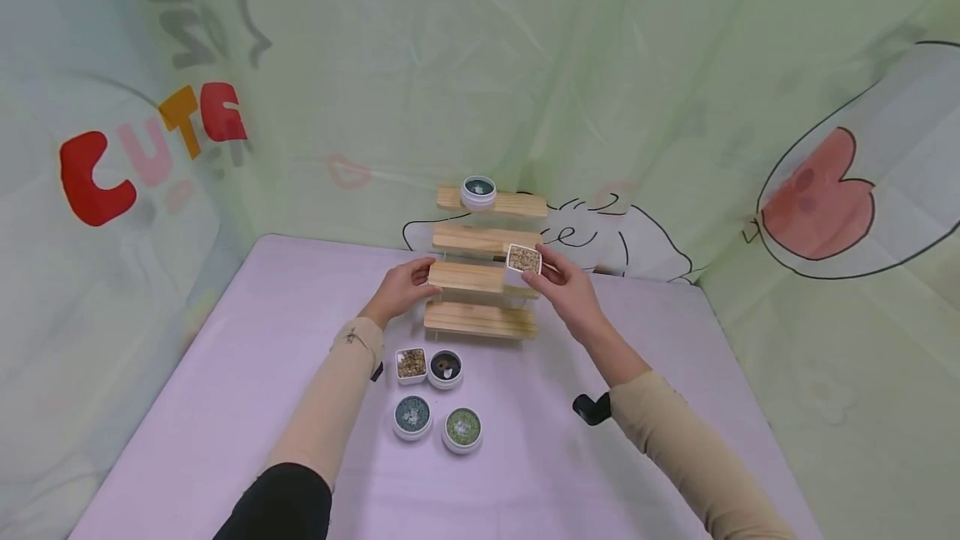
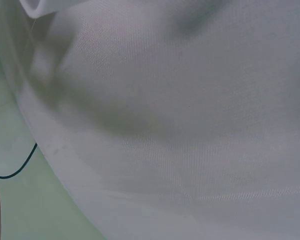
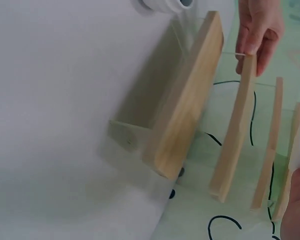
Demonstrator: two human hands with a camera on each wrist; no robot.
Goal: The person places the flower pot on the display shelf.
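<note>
A small square white pot of pale gravel (image 1: pixel 523 259) is held by my right hand (image 1: pixel 567 288), thumb at the near side and fingers at the far side. It overlaps the right part of the middle boards of a four-tier wooden display stand (image 1: pixel 480 320). My left hand (image 1: pixel 401 290) grips the left end of the second board from the bottom; in the right wrist view its thumb and fingers (image 3: pixel 254 42) close around that board end. On the top board stands a round white pot with a dark-green top (image 1: pixel 478 192).
In front of the stand, on the pale cloth-covered table (image 1: pixel 585 473), are a square gravel pot (image 1: pixel 411 364), a round dark-filled pot (image 1: pixel 446 369), a round blue-green pot (image 1: pixel 412 417) and a round green pot (image 1: pixel 462 430). A printed curtain (image 1: pixel 645 107) hangs behind.
</note>
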